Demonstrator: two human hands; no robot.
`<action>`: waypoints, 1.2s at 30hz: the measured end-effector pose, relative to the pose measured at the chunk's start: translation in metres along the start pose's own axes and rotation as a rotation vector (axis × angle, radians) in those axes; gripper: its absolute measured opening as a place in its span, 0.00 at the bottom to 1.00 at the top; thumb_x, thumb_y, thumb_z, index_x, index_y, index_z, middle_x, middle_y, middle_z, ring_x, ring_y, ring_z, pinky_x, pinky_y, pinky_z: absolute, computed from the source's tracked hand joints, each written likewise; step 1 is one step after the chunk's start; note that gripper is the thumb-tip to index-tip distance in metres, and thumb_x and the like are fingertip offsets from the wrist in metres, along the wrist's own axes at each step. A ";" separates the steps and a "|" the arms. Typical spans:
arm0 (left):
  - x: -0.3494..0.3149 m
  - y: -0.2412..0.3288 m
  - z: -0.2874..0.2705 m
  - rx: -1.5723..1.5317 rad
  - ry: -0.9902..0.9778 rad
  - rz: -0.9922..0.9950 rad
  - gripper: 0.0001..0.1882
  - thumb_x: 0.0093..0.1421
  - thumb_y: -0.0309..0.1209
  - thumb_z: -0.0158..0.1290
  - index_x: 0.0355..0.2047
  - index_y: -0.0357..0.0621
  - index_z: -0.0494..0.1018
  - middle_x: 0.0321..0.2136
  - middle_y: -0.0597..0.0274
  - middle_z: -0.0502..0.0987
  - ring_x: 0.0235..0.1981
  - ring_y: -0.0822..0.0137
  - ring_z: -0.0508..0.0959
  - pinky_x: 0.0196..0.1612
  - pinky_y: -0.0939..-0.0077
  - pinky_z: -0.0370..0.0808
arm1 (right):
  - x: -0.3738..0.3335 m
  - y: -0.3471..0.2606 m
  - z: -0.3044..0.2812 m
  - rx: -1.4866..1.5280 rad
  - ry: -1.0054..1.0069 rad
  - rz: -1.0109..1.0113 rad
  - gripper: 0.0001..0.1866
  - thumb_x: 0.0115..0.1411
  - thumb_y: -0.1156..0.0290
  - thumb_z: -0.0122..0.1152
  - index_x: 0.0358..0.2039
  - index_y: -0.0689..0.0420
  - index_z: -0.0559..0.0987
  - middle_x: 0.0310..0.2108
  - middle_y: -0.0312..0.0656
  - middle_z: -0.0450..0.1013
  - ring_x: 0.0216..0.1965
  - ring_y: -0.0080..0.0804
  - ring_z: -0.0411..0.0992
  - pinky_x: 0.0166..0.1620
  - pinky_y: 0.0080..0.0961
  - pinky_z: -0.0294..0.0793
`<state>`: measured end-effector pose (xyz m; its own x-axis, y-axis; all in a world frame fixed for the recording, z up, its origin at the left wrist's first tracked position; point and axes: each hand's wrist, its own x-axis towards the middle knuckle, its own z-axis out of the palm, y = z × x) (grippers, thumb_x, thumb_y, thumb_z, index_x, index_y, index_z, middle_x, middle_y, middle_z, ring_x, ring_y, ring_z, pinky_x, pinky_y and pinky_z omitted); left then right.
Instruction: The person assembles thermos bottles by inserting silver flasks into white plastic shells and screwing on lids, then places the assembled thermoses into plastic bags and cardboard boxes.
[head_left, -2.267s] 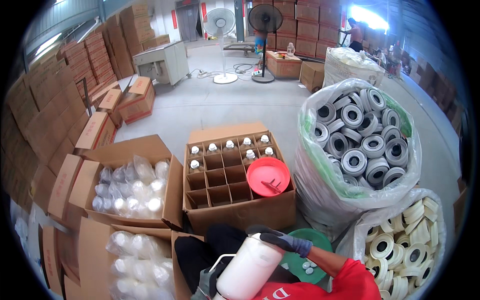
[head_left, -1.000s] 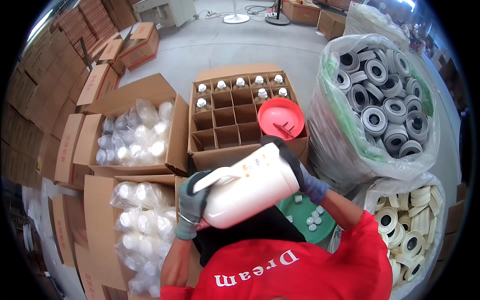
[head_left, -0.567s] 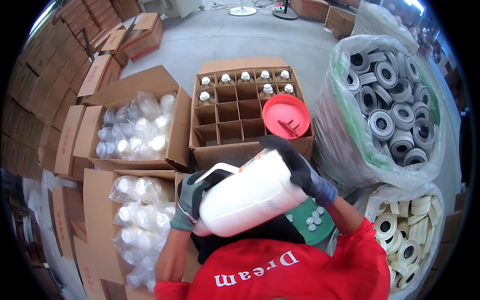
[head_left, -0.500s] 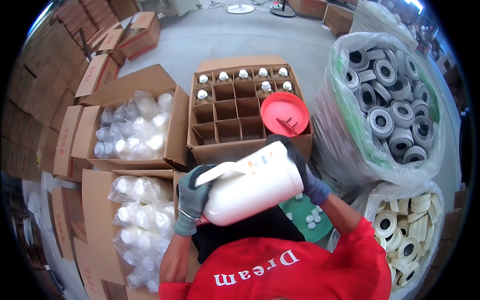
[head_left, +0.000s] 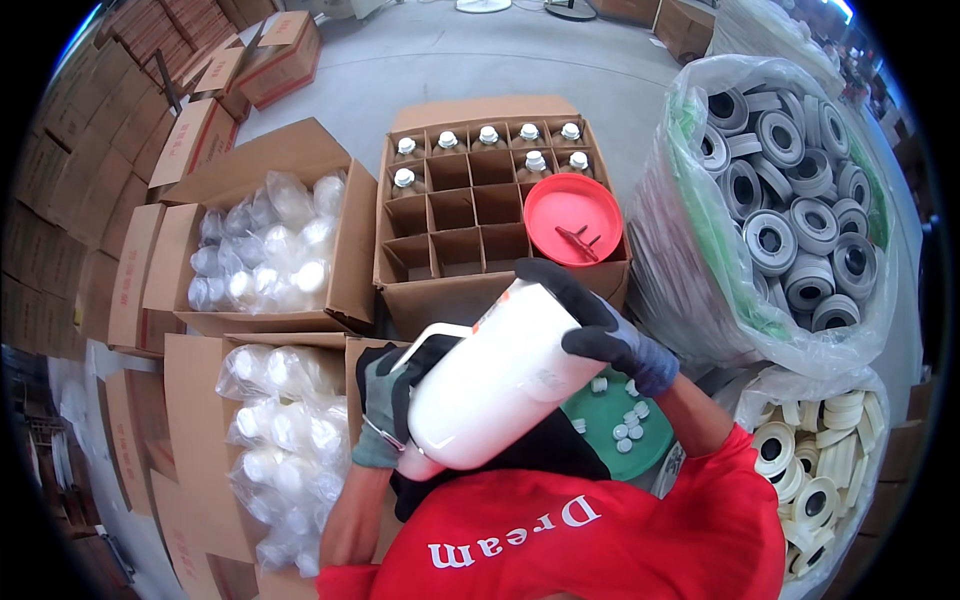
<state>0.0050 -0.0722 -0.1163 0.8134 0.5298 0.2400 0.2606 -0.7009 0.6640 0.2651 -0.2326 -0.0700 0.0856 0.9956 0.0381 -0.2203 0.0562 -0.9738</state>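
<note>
A white thermos jug (head_left: 505,385) lies tilted across my lap, its narrow neck low at the left and its wide bottom end up at the right. My left hand (head_left: 385,400), in a grey-green and black glove, is closed round the handle and neck end. Over the bottom end curls my right hand (head_left: 600,325), gloved in black and blue, fingers gripping the rim. Just beyond the jug is a divided carton (head_left: 480,300) holding several white-capped bottles (head_left: 488,138). A red round dish (head_left: 560,205) with a small dark red part in it rests on the carton's right corner.
Two cartons of plastic-wrapped white items (head_left: 280,250) stand at my left. At my right are a bag of grey ring-shaped parts (head_left: 780,235) and a bag of cream ones (head_left: 815,495). White caps (head_left: 628,430) lie on a green round surface (head_left: 650,455) by my right arm.
The jug has rolled in my hands, turning its printed side and handle away toward the far side. My right hand's fingers have come further round the bottom end.
</note>
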 end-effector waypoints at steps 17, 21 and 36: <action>-0.057 0.028 -0.011 -0.901 -0.165 -0.749 0.30 0.59 0.32 0.56 0.60 0.35 0.63 0.23 0.64 0.76 0.19 0.76 0.75 0.23 0.85 0.69 | 0.100 0.021 0.009 0.025 -0.543 0.165 0.24 0.63 0.59 0.55 0.55 0.60 0.73 0.58 0.48 0.66 0.59 0.36 0.64 0.59 0.30 0.64; -0.082 -0.005 -0.004 -1.156 -0.181 -0.817 0.25 0.61 0.35 0.54 0.55 0.34 0.66 0.25 0.63 0.77 0.16 0.77 0.72 0.20 0.83 0.68 | 0.074 0.020 0.018 -0.236 -0.419 -0.042 0.28 0.57 0.56 0.62 0.54 0.59 0.74 0.53 0.47 0.71 0.56 0.38 0.68 0.58 0.34 0.65; -0.116 -0.063 0.032 -1.239 0.424 -0.371 0.29 0.68 0.42 0.39 0.66 0.52 0.48 0.51 0.62 0.71 0.43 0.76 0.77 0.44 0.76 0.78 | 0.099 0.236 -0.259 -1.725 0.403 0.492 0.27 0.50 0.57 0.65 0.46 0.59 0.71 0.40 0.54 0.73 0.43 0.49 0.71 0.45 0.46 0.72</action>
<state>-0.0890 -0.1047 -0.2092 0.5187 0.8540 -0.0416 -0.3900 0.2796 0.8773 0.4736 -0.1402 -0.3541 0.5872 0.8051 -0.0838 0.8076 -0.5897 -0.0071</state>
